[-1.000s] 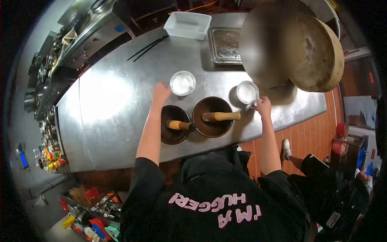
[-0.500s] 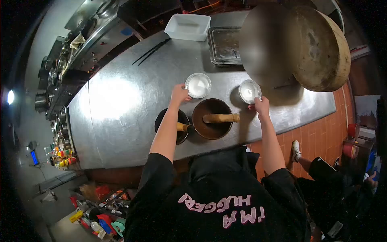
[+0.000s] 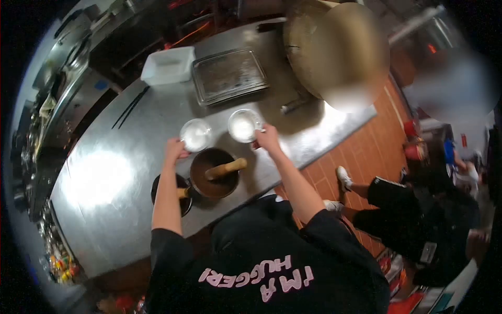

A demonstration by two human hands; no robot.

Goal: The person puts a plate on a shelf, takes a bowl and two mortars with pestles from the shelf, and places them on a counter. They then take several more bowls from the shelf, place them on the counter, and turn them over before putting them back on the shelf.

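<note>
The steel counter [image 3: 104,178], smooth and glaring under the light, fills the scene before you. At its far end lies a thick round wooden chopping block [image 3: 308,47], partly blurred. Beside that sit a shallow rectangular metal tray [image 3: 230,76] and a white plastic tub [image 3: 168,65]. A second person [image 3: 418,209] in dark clothes crouches on the orange tiled floor [image 3: 366,141] to your right.

Between your arms stands the large mortar [image 3: 209,180], brown and round, with a pale wooden pestle [image 3: 226,168] leaning in it. The small mortar [image 3: 180,201], darker, touches its left side and lies partly under your left forearm. Thin black chopsticks [image 3: 130,107] lie well to the left.

The left bowl [image 3: 196,134] and right bowl [image 3: 243,125], clear and round with white contents, stand just beyond the large mortar, near each other. Your left hand [image 3: 175,149] has its fingers closed on the left bowl's near rim. Your right hand [image 3: 267,138] likewise grips the right bowl's rim from the right.
</note>
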